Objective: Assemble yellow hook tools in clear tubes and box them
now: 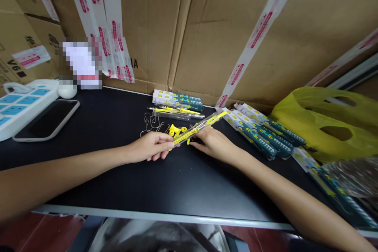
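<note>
My left hand point(155, 145) is closed around the lower end of a spring scale point(199, 128), a clear tube with a yellow graduated strip inside. The scale slants up to the right, passing in front of my right hand point(214, 143). That right hand reaches down beside small yellow plastic parts point(175, 129), its thumb apart from the fingers; the tube partly hides its fingertips. Bent metal wire hooks point(152, 121) lie left of the yellow parts. Behind them are more clear tubes and yellow scale strips point(177, 111).
Printed spring scale boxes point(180, 99) lie at the back, with several more boxes point(254, 132) at right. Beyond those sits a yellow plastic bag point(319, 122). A phone point(47, 120) and a white power strip point(26, 104) occupy the left. Cardboard point(147, 15) walls the black table's point(165, 193) far side.
</note>
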Available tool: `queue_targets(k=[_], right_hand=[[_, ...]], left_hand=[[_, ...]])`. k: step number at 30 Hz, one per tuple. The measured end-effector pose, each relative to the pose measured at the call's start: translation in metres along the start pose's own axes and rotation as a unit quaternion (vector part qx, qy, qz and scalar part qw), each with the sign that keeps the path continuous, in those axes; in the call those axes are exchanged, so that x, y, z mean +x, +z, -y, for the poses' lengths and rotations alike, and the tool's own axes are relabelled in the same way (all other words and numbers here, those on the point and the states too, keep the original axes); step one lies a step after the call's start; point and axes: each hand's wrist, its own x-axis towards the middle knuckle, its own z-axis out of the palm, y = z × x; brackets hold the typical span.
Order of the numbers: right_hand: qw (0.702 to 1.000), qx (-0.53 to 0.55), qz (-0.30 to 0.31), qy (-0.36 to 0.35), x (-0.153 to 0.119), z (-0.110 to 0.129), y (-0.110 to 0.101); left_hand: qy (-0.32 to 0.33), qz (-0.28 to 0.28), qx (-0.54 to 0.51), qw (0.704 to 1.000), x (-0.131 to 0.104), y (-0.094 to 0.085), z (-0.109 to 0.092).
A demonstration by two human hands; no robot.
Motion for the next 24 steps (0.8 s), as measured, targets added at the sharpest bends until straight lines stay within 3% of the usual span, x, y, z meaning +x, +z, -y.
queue_targets(k=[10, 14, 16, 19, 22, 24], right_hand=[[0.997, 0.021, -0.008, 0.069, 0.004, 0.003, 0.01], [0.985, 0.127, -0.051, 0.103, -0.003, -0.001, 0.005], [0.952, 0.262, -0.076, 0.14, -0.01, -0.009, -0.002], [0.862, 0.466, -0.121, 0.16, -0.024, -0.026, -0.016], [0.798, 0.551, -0.171, 0.172, -0.037, -0.038, -0.031], [0.786, 0.564, -0.188, 0.169, -0.043, -0.041, -0.04]], left_hand=[[-0.002, 0.0, -0.004, 1.0, 0.0, -0.001, 0.0], [0.002, 0.004, -0.007, 1.0, 0.0, -0.001, 0.001], [0.002, 0.007, -0.008, 1.0, 0.0, -0.002, 0.002], [0.0, 0.012, -0.004, 1.0, 0.0, -0.003, 0.003], [-0.005, 0.017, 0.009, 1.0, 0.0, -0.003, 0.002], [-0.014, 0.021, 0.019, 1.0, 0.0, -0.003, 0.001]])
